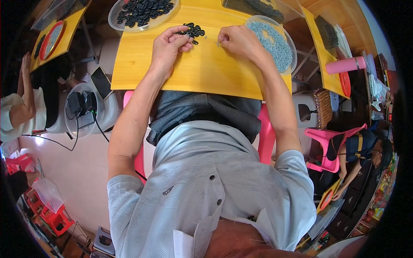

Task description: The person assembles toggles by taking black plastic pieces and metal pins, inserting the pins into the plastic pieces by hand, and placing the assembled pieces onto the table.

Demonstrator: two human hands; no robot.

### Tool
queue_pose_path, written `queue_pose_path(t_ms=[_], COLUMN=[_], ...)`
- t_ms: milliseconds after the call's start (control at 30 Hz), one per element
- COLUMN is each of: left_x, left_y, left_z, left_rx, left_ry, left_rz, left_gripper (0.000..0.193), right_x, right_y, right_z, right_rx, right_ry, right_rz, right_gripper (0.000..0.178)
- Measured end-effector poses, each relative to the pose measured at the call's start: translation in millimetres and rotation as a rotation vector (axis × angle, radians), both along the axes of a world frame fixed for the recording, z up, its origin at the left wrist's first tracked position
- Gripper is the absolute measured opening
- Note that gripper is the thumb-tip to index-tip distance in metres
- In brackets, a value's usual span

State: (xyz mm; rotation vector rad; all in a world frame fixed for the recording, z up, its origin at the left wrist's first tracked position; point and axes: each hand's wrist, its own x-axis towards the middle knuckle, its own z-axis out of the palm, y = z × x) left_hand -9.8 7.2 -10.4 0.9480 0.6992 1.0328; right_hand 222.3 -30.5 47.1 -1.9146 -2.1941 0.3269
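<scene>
My left hand (168,46) is closed in a pinch beside a small pile of black oval plastic pieces (194,31) on the yellow table (198,71). What its fingertips hold is too small to make out. Across from it, my right hand (239,41) is also pinched, its fingertips just above the table, with a tiny pale piece showing at them. Between the hands lies a small light bit (205,37). Near my right hand stands a clear round tub (294,53) of many small pale-blue pieces (275,51). Another clear tub (112,18), full of black pieces, stands at the far left.
A dark flat pad or tray (254,8) lies at the table's back edge. On the left, a phone (101,83) and black adapters (81,102) with cables rest beside my table. A pink bottle (345,65) stands on the right-hand table. Other people sit on both sides.
</scene>
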Motion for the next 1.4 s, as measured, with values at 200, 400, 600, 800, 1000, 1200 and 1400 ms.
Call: queue_pose_path(t_ms=[200,400,600,800,1000,1200,1400], left_x=[0.7,-0.3,0.1,1.4,9.2,18.3,20.5], left_y=[-0.2,-1.8,-2.0,-2.9,-10.0,-15.1,-15.7], left_z=[1.6,3.4,4.2,1.1,0.4,-8.5,-9.3], left_rx=[-0.002,0.005,0.008,0.055,0.150,0.180,0.163], left_ry=[0.010,0.023,0.034,0.060,0.101,0.155,0.172], left_rz=[-0.005,-0.009,-0.011,-0.040,-0.043,-0.030,-0.017], left_gripper=[0.027,0.025,0.024,0.021,0.020,0.020,0.018], right_x=[-1.0,-1.1,-2.3,-5.1,1.3,-15.0,-23.4], right_y=[4.7,3.0,1.5,1.9,2.9,-1.3,-3.9], right_z=[-12.6,-8.1,-9.1,-9.7,-11.7,-11.0,-13.6], right_rx=[0.039,0.022,0.046,0.071,0.145,0.208,0.103], right_ry=[-0.062,0.016,-0.021,-0.098,0.121,0.383,0.549], right_rz=[-0.002,-0.050,-0.018,0.014,-0.014,0.036,0.077], right_gripper=[0.016,0.017,0.017,0.016,0.016,0.014,0.012])
